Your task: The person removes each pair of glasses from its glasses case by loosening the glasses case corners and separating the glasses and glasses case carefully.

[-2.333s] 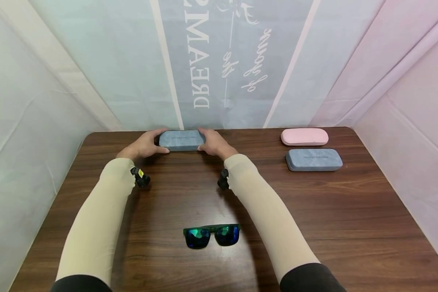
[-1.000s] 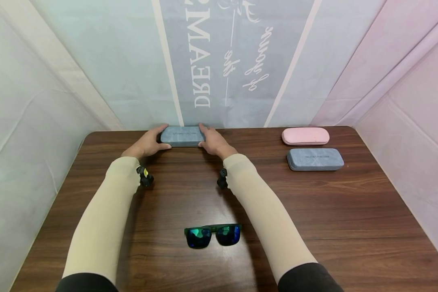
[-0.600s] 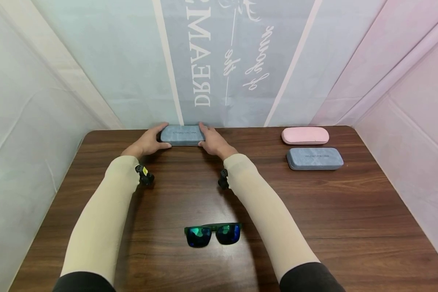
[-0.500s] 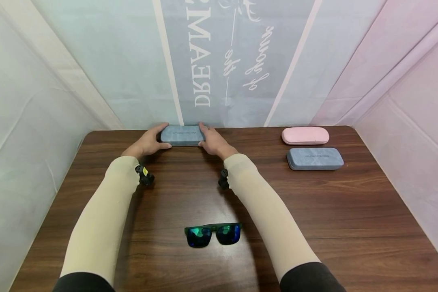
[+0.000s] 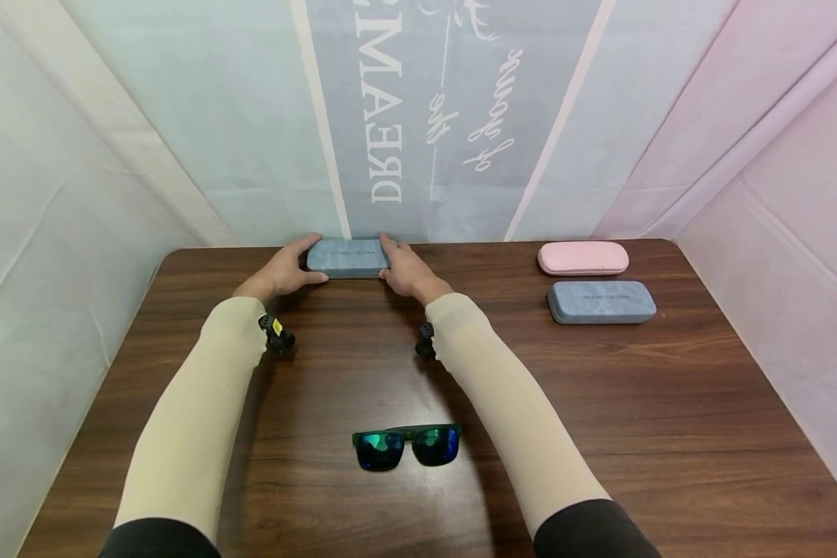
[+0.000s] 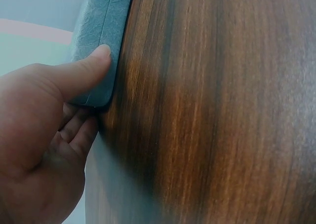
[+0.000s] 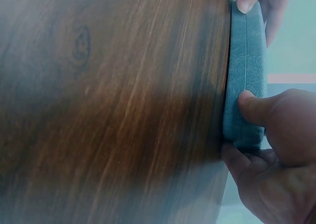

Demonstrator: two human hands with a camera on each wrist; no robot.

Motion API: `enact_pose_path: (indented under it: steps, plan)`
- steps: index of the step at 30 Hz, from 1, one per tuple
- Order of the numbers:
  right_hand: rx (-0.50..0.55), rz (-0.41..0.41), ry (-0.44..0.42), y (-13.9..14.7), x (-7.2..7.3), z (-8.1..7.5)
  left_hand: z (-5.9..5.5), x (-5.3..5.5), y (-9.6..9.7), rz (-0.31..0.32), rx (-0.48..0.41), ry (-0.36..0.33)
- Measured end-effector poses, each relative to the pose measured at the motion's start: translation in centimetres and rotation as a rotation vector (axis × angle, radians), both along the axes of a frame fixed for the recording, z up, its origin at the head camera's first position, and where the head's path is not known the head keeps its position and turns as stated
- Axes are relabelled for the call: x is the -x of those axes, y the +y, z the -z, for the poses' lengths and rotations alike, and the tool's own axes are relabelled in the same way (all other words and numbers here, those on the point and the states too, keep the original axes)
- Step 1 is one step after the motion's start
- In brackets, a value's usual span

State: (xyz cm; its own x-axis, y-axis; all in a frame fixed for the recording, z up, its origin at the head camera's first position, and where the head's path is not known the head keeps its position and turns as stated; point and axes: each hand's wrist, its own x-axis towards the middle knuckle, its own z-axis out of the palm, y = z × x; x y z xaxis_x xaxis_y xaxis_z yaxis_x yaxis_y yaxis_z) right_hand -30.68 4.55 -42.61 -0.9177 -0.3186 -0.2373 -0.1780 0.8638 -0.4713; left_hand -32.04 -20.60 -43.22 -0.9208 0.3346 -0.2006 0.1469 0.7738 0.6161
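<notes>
Case point(image 5: 349, 265) at upper centre of the head frame, gripped at both ends.
We see the left hand point(image 5: 279, 276) and right hand point(image 5: 409, 273) each clasping an end, thumbs on its near side. Its lid print is too small for us to read, like that on the blue case point(image 5: 602, 303) below the pink case point(image 5: 583, 259), upper right. Reversed white letters on the cloth point(image 5: 251, 116) spell DREAM; sunglasses point(image 5: 408, 449) lie at lower centre.

We see oblong blue-grey case point(image 5: 349, 260), rounded corners, small dark lettering on top; closed, seam along side facing us; lies flat, crosswise between left hand point(image 5: 281, 274) and right hand point(image 5: 409, 273), one end in each grip.
</notes>
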Motion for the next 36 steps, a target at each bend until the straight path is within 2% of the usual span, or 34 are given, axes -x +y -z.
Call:
enact_pose_path:
  steps: [10,28,36]
  plan:
    - [0.016,0.001,-0.004,0.1,-0.2,0.0,0.1,-0.1,-0.1,0.004,0.000,-0.010]
    - [0.004,-0.022,0.037,0.5,0.0,0.6,-0.3,-0.2,0.3,0.015,-0.009,-0.006]
    - [-0.018,-0.051,0.050,0.7,-0.5,0.1,-0.8,-0.6,1.0,0.016,-0.015,0.027]
